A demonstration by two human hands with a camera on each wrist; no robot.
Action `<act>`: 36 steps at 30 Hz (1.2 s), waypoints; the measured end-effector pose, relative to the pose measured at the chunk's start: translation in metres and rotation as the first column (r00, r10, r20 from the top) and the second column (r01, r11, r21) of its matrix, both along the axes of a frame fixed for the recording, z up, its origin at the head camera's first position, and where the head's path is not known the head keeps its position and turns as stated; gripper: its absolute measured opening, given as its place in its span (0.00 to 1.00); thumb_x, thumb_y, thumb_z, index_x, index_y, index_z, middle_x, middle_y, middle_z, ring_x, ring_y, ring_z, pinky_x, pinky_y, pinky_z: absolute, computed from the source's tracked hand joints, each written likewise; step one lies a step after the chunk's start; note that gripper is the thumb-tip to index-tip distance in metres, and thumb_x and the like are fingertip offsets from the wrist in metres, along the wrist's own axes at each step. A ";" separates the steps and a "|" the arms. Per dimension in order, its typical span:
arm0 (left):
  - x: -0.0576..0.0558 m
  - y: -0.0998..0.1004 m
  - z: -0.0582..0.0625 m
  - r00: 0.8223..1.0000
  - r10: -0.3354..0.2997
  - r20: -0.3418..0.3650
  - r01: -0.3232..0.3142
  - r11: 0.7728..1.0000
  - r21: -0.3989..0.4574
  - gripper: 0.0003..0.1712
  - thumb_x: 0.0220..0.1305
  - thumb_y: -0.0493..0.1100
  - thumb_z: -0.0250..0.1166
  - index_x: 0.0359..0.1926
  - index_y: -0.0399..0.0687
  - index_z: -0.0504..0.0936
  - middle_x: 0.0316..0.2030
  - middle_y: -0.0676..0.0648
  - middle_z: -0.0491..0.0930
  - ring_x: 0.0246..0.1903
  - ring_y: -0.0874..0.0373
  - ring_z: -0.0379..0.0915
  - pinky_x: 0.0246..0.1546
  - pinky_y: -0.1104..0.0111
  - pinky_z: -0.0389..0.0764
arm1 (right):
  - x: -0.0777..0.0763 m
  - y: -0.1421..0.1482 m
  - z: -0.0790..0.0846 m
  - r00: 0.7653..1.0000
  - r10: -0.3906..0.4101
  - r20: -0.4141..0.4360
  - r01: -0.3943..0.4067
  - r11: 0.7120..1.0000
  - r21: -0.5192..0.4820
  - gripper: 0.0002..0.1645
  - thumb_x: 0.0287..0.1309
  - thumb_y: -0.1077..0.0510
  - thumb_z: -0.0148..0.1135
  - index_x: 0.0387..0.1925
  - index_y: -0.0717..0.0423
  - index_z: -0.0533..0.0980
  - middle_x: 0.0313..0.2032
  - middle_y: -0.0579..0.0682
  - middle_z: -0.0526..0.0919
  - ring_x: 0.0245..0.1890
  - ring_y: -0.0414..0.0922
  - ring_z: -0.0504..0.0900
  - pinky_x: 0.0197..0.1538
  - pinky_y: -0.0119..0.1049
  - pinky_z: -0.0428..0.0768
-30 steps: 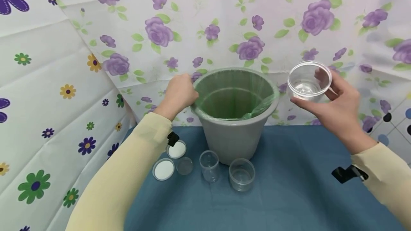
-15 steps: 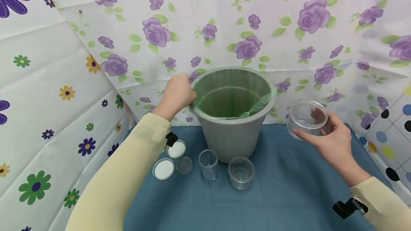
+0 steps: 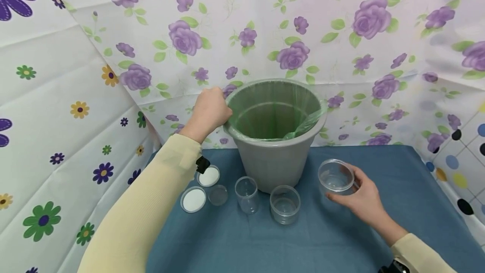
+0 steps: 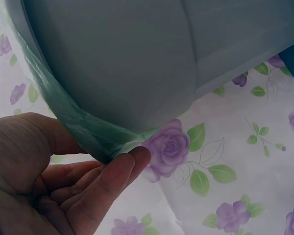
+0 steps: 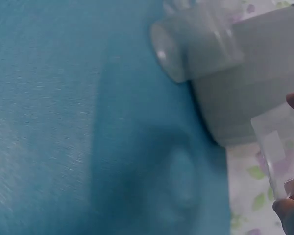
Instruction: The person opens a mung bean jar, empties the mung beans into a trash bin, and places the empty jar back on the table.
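My left hand [image 3: 209,113] grips the left rim of a grey bucket [image 3: 270,163] lined with a green plastic bag [image 3: 303,124]. In the left wrist view, thumb and fingertips pinch the bag [image 4: 95,134] where it folds over the rim. Right of the bucket, my right hand [image 3: 361,201] holds a clear plastic jar [image 3: 335,178] by its sides, mouth up and without a lid, low above the blue cloth. The right wrist view catches that jar's edge at the right, with its shadow on the cloth.
In front of the bucket stand a tall clear jar [image 3: 247,199] and a wider clear jar [image 3: 285,206], both without lids. To their left lie two white lids [image 3: 193,200] and a clear lid [image 3: 218,196]. Flowered sheets [image 3: 235,24] hang behind the blue cloth [image 3: 288,247].
My right hand has brought the clear jar down from bucket-rim height toward the cloth, and slightly left. My left hand stays on the bucket rim.
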State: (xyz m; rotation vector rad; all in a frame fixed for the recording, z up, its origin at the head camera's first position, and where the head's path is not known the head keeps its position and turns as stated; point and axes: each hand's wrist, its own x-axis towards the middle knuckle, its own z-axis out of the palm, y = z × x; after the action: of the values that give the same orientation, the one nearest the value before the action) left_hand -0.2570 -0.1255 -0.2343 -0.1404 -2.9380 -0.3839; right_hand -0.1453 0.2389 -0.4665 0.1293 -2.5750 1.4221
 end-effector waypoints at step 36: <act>0.000 0.006 -0.004 1.000 0.007 0.009 -0.007 0.999 0.031 0.18 0.46 0.36 0.57 0.12 0.52 0.57 0.12 0.54 0.49 0.12 0.60 0.48 0.10 0.70 0.60 | -0.013 -0.007 -0.064 0.981 0.039 0.190 -0.052 0.997 0.062 0.67 0.31 0.40 0.78 0.69 0.57 0.51 0.61 0.62 0.66 0.59 0.59 0.69 0.55 0.56 0.72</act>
State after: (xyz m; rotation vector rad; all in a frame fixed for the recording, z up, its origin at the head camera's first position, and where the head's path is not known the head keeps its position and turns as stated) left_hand -0.2571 -0.1196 -0.2383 -0.1244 -2.9387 -0.4298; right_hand -0.1582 0.2317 -0.5303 0.0664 -2.7904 1.4279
